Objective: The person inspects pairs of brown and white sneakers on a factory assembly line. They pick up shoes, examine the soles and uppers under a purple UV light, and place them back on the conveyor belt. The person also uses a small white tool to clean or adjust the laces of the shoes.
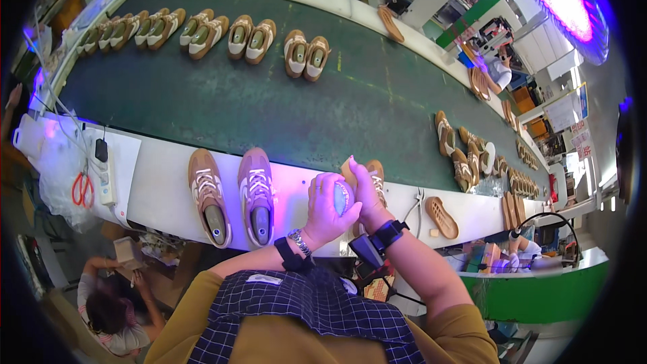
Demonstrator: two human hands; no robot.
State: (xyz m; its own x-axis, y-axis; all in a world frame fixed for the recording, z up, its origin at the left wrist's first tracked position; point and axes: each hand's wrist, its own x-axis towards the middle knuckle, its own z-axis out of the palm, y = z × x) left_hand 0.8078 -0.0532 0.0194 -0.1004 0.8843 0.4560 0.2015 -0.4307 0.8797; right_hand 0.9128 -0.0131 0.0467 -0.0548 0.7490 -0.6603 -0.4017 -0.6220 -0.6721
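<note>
My left hand is closed around a rounded, pale thing with a ridged edge, which looks like part of a shoe; most of it is hidden by my fingers. Up against it, my right hand pinches a small tan block. Just behind the right hand, a brown shoe with white laces stands on the white ledge, partly covered. To the left of my hands a pair stands side by side: a brown shoe and its mate, tinted purple by the light.
Beyond the white ledge runs a green conveyor belt bearing several pairs of shoes. Pliers, a tan sole and a small block lie to the right. Red scissors and a power strip are left. A co-worker sits lower left.
</note>
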